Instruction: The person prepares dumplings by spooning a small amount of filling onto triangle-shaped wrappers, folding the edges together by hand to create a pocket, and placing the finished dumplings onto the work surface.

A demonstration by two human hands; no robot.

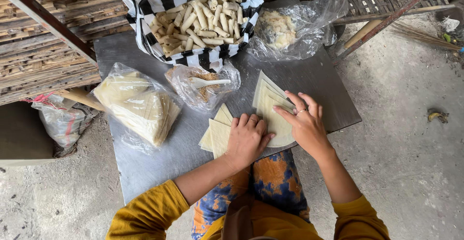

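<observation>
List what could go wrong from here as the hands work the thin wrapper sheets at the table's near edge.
1. The wrapper sheets under the right hand overhang the near edge of the metal table; a nudge might slide them off.
2. The left hand presses flat on another wrapper pile; thin sheets could tear or stick.
3. The open filling bag with its white spoon sits close by; a reaching hand might tip it.
</observation>
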